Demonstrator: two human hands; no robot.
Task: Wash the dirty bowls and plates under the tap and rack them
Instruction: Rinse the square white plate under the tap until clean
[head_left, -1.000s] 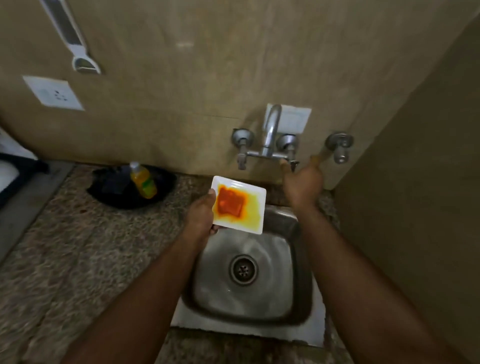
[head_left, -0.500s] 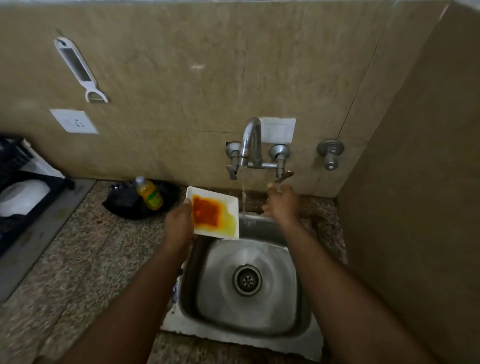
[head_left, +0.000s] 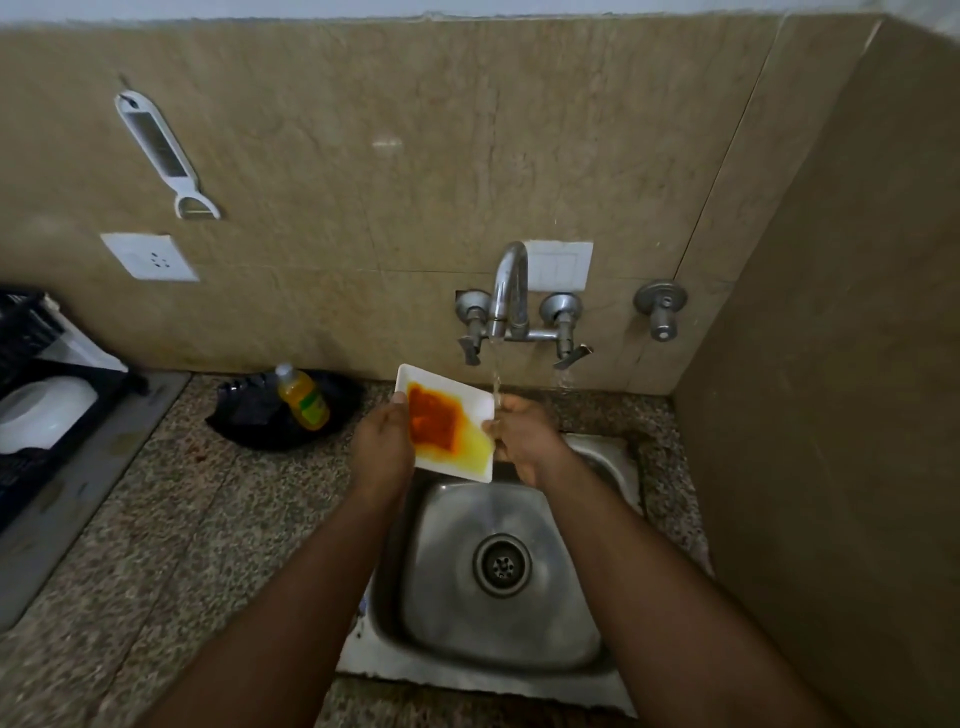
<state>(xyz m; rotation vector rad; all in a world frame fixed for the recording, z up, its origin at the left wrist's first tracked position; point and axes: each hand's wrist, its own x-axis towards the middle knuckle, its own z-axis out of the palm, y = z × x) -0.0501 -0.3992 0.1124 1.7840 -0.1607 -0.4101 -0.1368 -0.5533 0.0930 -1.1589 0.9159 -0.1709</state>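
A small white square plate (head_left: 470, 400) smeared with red and yellow sauce is tilted over the back-left corner of the steel sink (head_left: 613, 665). My left hand (head_left: 383, 448) grips its left edge, thumb on the rim. My right hand (head_left: 522, 435) holds the plate's right edge, right where the thin stream from the tap (head_left: 510, 291) falls. Water runs past the plate's right rim onto my right fingers. A black dish rack (head_left: 31, 415) with a white bowl (head_left: 44, 413) in it stands at the far left.
A yellow dish-soap bottle (head_left: 304, 397) lies on a black tray (head_left: 249, 421) left of the sink. The granite counter (head_left: 182, 545) stretches left. A side wall closes in on the right. A separate valve (head_left: 661, 309) and a hanging peeler (head_left: 163, 153) are on the back wall.
My right hand left the tap handle and came down onto the plate's right edge. Water now runs from the tap. The plate shifted slightly right toward the stream.
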